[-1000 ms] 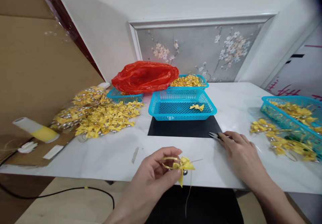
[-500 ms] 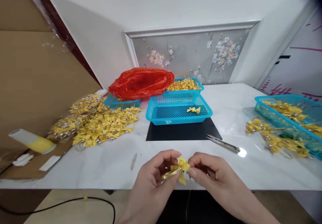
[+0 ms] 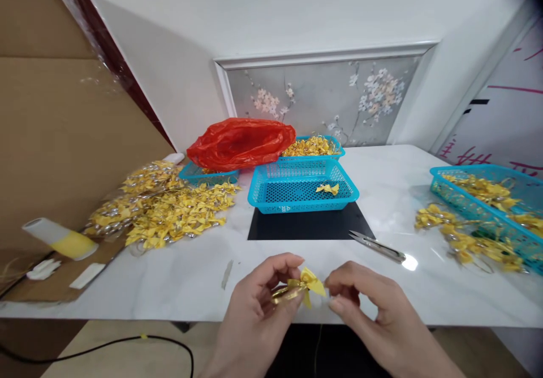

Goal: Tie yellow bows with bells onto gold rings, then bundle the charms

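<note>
My left hand (image 3: 265, 301) pinches a yellow ribbon bow (image 3: 313, 283) between thumb and fingers, just above the table's front edge. A loop of shiny gold cord (image 3: 285, 295) runs from the bow back into that palm. Just right of the bow, my right hand (image 3: 367, 304) has its thumb and index fingertips a little apart, with nothing visible between them. Beyond the hands, a blue plastic basket (image 3: 303, 205) holds a small yellow bow (image 3: 328, 189). Metal thread snips (image 3: 377, 246) lie on the table to the right of a black mat (image 3: 305, 228).
Heaped yellow bows (image 3: 178, 214) cover the table's left side, near a red plastic bag (image 3: 241, 143). Another blue basket (image 3: 479, 211) with bows stands at right, loose bows (image 3: 479, 242) before it. A filled basket (image 3: 341, 154) is at the back. A yellow-and-white roll (image 3: 61, 239) lies left.
My right fingertips have come off the bow and moved slightly right, parting. My left hand keeps its hold, and the bow's right loop now shows more fully. The view has tilted up slightly.
</note>
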`<state>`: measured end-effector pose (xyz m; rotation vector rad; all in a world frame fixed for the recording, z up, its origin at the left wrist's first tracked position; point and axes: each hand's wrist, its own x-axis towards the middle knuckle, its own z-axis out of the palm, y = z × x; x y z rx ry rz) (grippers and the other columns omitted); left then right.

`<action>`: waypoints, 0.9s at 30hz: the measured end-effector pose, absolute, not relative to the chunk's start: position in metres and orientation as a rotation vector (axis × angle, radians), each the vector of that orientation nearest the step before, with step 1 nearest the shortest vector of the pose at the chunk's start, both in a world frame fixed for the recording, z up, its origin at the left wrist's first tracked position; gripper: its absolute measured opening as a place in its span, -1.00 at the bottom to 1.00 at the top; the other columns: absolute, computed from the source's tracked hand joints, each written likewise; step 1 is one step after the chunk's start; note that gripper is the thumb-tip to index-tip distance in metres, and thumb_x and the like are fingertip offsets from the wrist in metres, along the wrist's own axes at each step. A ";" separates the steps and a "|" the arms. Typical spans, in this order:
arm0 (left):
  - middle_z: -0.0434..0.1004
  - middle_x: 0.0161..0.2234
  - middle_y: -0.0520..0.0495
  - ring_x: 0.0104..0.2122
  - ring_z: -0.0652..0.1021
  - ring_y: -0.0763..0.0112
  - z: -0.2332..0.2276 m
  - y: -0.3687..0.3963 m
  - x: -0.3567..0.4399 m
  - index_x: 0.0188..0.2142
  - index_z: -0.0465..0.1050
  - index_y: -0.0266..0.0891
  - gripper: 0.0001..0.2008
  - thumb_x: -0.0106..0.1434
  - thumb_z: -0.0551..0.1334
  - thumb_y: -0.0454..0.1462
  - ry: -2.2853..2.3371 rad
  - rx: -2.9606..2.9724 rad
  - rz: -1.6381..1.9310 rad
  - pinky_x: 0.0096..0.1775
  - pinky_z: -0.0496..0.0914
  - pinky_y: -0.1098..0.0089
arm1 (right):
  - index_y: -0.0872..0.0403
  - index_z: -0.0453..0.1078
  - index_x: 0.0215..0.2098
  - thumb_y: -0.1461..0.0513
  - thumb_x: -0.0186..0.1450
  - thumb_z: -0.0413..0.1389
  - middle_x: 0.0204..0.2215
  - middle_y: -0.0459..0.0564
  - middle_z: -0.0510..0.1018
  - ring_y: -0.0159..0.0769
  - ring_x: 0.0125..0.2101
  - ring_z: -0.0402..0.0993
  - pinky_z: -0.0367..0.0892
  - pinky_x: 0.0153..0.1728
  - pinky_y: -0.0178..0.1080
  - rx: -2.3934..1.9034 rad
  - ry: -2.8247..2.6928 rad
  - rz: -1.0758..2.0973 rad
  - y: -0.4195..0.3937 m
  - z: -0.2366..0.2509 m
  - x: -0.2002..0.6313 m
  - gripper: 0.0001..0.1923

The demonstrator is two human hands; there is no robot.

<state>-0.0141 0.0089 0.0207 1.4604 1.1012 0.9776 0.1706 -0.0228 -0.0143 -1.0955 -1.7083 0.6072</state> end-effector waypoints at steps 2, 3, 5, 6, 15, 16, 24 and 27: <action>0.58 -0.30 0.04 -0.29 0.57 0.36 0.018 0.007 -0.013 -0.18 0.55 -0.04 -0.78 0.19 0.29 -0.36 1.126 1.610 1.099 -0.25 0.45 0.45 | 0.05 0.38 -0.36 0.21 0.35 0.05 -0.50 -0.11 0.43 -0.39 -0.51 0.34 0.29 -0.50 -0.37 -1.182 -1.627 0.675 -0.027 -0.011 0.175 -0.86; 0.59 -0.30 0.03 -0.30 0.57 0.35 0.016 0.005 -0.012 -0.17 0.55 -0.03 -0.75 0.20 0.28 -0.38 1.133 1.722 1.170 -0.23 0.45 0.43 | 0.06 0.37 -0.38 0.17 0.36 0.03 -0.54 -0.11 0.41 -0.40 -0.55 0.31 0.26 -0.53 -0.37 -1.212 -1.558 0.747 -0.029 -0.009 0.174 -0.80; 0.61 -0.27 0.01 -0.29 0.58 0.34 0.012 0.003 -0.009 -0.13 0.56 0.00 -0.68 0.22 0.24 -0.43 1.155 1.936 1.318 -0.19 0.45 0.41 | 0.07 0.35 -0.40 0.07 0.36 0.03 -0.62 -0.15 0.34 -0.44 -0.62 0.23 0.17 -0.60 -0.38 -1.229 -1.394 0.978 -0.034 -0.007 0.165 -0.73; 0.62 -0.26 0.00 -0.28 0.58 0.33 0.010 0.003 -0.008 -0.10 0.56 0.01 -0.64 0.22 0.22 -0.46 1.160 2.025 1.366 -0.18 0.45 0.40 | 0.08 0.35 -0.38 0.03 0.33 0.05 -0.63 -0.16 0.33 -0.46 -0.64 0.21 0.15 -0.62 -0.39 -1.218 -1.312 1.110 -0.036 -0.007 0.159 -0.71; 0.60 -0.18 -0.06 -0.16 0.55 0.25 -0.010 -0.010 -0.002 0.02 0.50 0.15 -0.45 0.24 0.15 -0.54 1.024 2.161 1.552 -0.10 0.41 0.29 | 0.08 0.35 -0.32 -0.10 0.32 0.03 -0.55 -0.15 0.31 -0.45 -0.58 0.22 0.22 -0.54 -0.39 -1.120 -1.173 1.264 -0.026 -0.004 0.137 -0.59; 0.57 -0.11 -0.05 -0.11 0.53 0.25 -0.010 -0.011 -0.004 0.02 0.49 0.19 -0.46 0.25 0.15 -0.52 1.011 2.130 1.517 -0.07 0.41 0.29 | 0.08 0.35 -0.33 -0.09 0.33 0.01 -0.57 -0.16 0.28 -0.44 -0.57 0.20 0.20 -0.54 -0.38 -1.139 -1.209 1.224 -0.026 -0.004 0.141 -0.60; 0.44 -0.04 -0.08 -0.05 0.47 0.18 0.010 0.001 -0.021 0.00 0.42 0.06 -0.64 0.20 0.32 -0.18 0.722 1.279 1.010 -0.08 0.42 0.25 | 0.06 0.33 -0.41 0.08 0.44 -0.12 -0.55 -0.11 0.33 -0.40 -0.55 0.19 0.12 -0.59 -0.39 -1.217 -1.611 0.985 -0.024 0.001 0.160 -0.64; 0.44 -0.13 -0.07 -0.15 0.48 0.26 0.017 0.004 -0.015 -0.08 0.49 -0.03 -0.64 0.11 0.40 -0.17 0.662 1.206 0.883 -0.13 0.41 0.32 | 0.06 0.32 -0.40 0.15 0.44 -0.12 -0.51 -0.10 0.42 -0.39 -0.50 0.30 0.21 -0.49 -0.38 -1.179 -1.704 0.906 -0.022 0.001 0.157 -0.69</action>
